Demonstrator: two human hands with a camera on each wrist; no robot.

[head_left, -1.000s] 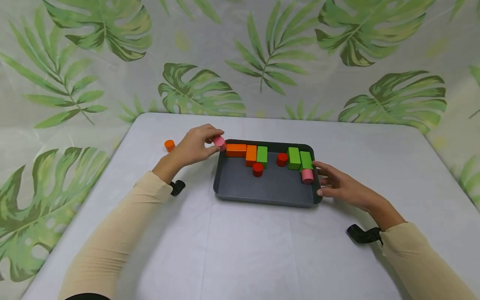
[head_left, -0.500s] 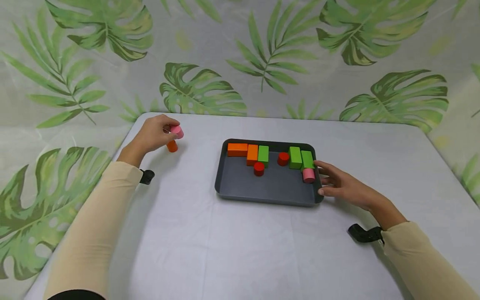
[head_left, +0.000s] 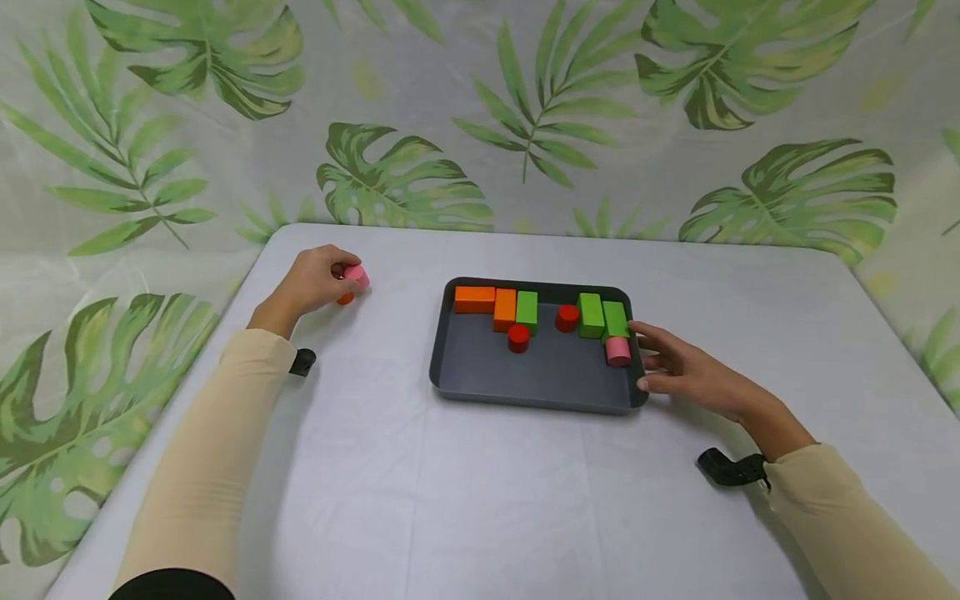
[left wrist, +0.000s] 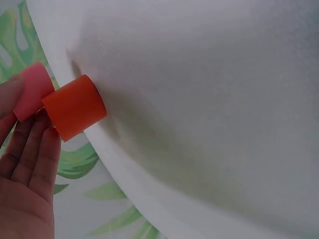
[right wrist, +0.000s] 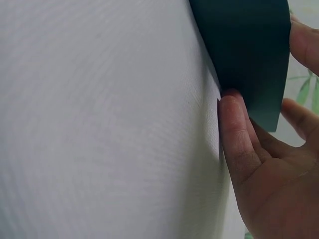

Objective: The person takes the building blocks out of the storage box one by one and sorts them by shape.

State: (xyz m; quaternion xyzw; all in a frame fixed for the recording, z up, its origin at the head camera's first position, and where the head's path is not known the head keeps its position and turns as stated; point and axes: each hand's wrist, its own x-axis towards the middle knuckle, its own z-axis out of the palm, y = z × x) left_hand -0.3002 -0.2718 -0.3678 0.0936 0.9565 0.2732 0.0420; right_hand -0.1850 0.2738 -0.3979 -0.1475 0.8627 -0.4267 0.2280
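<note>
My left hand (head_left: 317,277) pinches a pink cylinder (head_left: 357,276) between thumb and fingers at the table's far left. An orange cylinder (left wrist: 76,108) stands upright on the table just beneath; the left wrist view has the pink cylinder (left wrist: 34,91) at its upper end, offset to one side. Whether the pink one's weight rests on it I cannot tell. Over at the right, my right hand (head_left: 688,372) touches the right edge of a dark grey tray (head_left: 517,385), fingers spread along it. The right wrist view has its fingertips (right wrist: 232,107) against the tray's outer side (right wrist: 249,55).
Inside the tray are two orange blocks (head_left: 475,300), several green blocks (head_left: 590,316), two red cylinders (head_left: 518,338) and another pink cylinder (head_left: 618,352). A white cloth (head_left: 480,500) covers the table. Behind it hangs a leaf-patterned curtain (head_left: 570,108).
From the tray's upper left corner, my left hand has carried the pink cylinder left to the orange cylinder, then lowered it slightly. My right hand has stayed at the tray's edge.
</note>
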